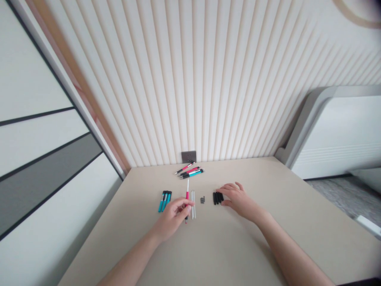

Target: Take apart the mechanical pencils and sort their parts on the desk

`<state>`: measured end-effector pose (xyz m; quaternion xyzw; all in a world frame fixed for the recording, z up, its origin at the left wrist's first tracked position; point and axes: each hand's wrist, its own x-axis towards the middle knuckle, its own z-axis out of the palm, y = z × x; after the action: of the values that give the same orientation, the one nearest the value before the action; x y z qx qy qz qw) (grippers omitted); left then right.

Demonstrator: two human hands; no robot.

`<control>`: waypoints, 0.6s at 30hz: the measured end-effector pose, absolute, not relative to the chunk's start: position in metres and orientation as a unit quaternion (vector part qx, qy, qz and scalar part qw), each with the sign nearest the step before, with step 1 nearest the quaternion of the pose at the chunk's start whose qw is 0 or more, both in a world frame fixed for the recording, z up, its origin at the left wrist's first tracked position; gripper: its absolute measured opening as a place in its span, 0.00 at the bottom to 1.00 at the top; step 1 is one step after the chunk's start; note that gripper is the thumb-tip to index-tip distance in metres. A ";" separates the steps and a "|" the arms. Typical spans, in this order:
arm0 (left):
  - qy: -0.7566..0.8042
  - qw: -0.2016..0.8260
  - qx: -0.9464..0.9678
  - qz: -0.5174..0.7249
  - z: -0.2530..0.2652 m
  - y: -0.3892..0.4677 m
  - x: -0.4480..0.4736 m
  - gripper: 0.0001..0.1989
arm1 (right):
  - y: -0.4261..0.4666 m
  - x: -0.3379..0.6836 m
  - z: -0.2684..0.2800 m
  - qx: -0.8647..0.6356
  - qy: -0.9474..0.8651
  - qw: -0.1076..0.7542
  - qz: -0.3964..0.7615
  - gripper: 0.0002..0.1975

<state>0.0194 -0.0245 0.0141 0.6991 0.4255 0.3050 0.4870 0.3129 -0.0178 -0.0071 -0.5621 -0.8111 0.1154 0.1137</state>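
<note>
My left hand (175,216) is closed around a pink-red pen barrel (187,195), held upright in the picture with a thin white refill standing out of its far end. Just right of it, slim white refills (193,204) lie side by side. My right hand (238,198) reaches over a row of black pen grips (216,198). Its thumb and fingertips bracket the rightmost grip at both ends; the exact contact is partly hidden. Between the two hands sits a small heap of dark grey little parts (203,200).
Several turquoise pen barrels (164,201) lie in a row left of my left hand. Toward the wall, whole pens (190,171) in red, black and turquoise lie in a loose pile below a dark wall socket (189,157). A grey-white headboard (342,131) stands right of the table.
</note>
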 end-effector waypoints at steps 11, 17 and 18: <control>0.426 0.488 0.695 0.312 0.017 -0.026 0.020 0.17 | -0.016 0.312 -0.009 -0.550 -0.818 0.121 0.114 0.19; 0.430 0.482 0.698 0.310 0.017 -0.026 0.020 0.17 | -0.015 0.314 -0.009 -0.549 -0.819 0.116 0.121 0.19; 0.431 0.482 0.697 0.309 0.017 -0.026 0.020 0.17 | -0.015 0.315 -0.009 -0.550 -0.818 0.115 0.122 0.20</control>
<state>0.0198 -0.0256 0.0175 0.6971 0.4312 0.3087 0.4825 0.3147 -0.0150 -0.0088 -0.5502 -0.8180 0.1222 0.1153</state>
